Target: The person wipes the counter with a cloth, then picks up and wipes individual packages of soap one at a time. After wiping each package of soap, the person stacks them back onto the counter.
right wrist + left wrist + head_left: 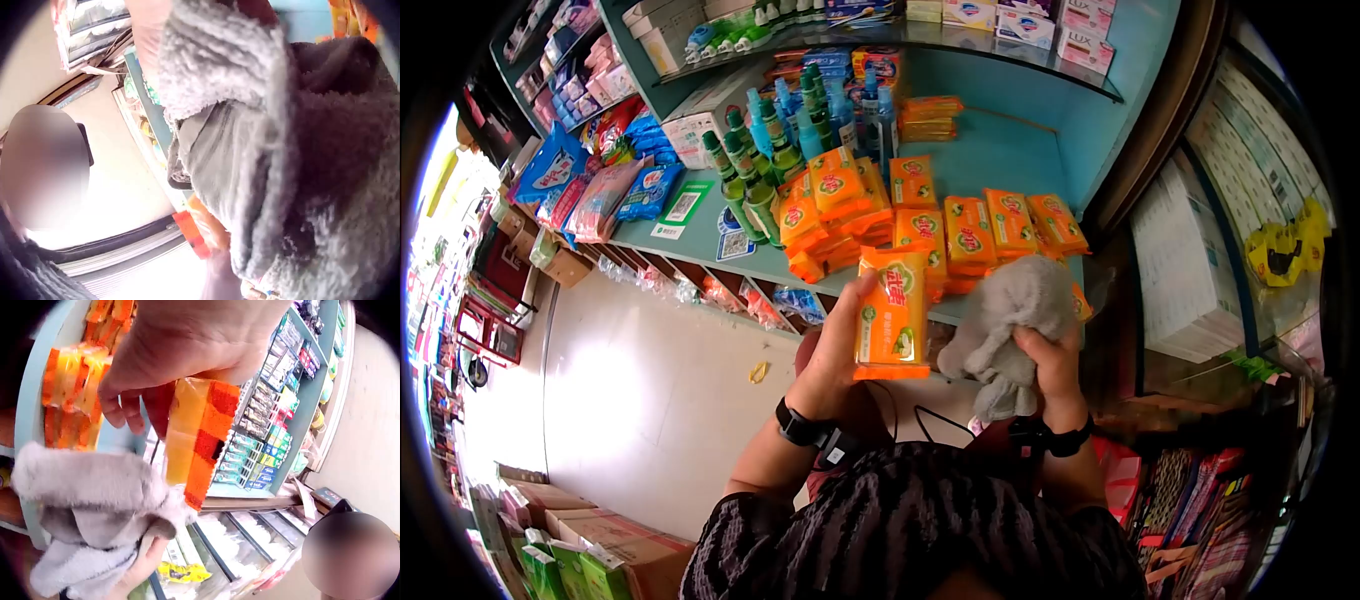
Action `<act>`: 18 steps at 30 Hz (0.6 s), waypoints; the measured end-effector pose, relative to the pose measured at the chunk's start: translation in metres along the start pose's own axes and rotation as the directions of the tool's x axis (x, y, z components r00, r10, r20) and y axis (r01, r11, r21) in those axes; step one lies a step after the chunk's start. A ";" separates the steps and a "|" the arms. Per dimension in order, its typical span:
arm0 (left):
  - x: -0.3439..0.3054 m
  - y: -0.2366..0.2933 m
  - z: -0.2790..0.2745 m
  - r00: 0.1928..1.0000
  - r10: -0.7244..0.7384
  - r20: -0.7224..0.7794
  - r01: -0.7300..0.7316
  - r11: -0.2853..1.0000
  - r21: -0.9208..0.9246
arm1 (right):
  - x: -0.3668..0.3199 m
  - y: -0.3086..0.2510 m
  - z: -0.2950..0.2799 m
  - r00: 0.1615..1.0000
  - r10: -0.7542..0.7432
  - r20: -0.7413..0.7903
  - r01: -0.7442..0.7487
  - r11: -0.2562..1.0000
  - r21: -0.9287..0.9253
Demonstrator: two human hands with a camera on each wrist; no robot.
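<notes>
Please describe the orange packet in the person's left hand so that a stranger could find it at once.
Find the teal shelf carrying a pile of orange packets. In front of it, the left hand holds one packet upright, beside the grey cloth in the right hand. It alone is off the shelf.

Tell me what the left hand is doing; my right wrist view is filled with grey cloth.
Observer: The left hand grips an orange packet, held upright in front of the shelf.
Operator: Where is my cloth relative to it?
Observer: The grey cloth, bunched in the right hand, is just to the packet's right at about the same height. I cannot tell whether they touch.
Operator: Any more of those packets?
Observer: Yes, stacks of matching orange packets lie on the shelf behind it.
</notes>
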State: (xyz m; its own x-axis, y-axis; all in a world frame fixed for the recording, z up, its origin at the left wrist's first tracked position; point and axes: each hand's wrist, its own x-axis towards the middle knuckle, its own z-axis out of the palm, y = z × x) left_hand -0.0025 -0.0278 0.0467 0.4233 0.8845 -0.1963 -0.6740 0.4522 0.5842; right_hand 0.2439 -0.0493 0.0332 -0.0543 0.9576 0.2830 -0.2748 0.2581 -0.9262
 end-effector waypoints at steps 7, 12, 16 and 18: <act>0.028 -0.037 0.009 0.972 0.114 0.205 -0.161 0.959 0.232 | -0.004 0.026 0.030 0.971 -0.172 0.163 0.209 0.947 -0.244; 0.026 -0.027 0.009 0.962 -0.010 0.272 -0.089 0.932 0.352 | 0.018 -0.018 0.045 0.972 -0.049 0.228 0.130 0.927 -0.353; 0.022 -0.026 0.016 0.976 0.049 0.213 -0.097 0.971 0.219 | 0.041 -0.028 0.043 0.956 0.095 0.277 0.105 0.771 -0.628; 0.020 -0.021 0.024 0.977 0.118 0.179 -0.151 0.971 0.183 | 0.048 -0.045 0.054 0.942 0.075 0.327 0.203 0.649 -0.733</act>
State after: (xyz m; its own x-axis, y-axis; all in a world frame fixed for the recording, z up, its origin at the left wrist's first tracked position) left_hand 0.0350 -0.0224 0.0494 0.4421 0.8968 0.0177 -0.6076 0.2849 0.7414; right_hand 0.2020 -0.0219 0.1017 -0.3859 0.8794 0.2789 0.5147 0.4561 -0.7260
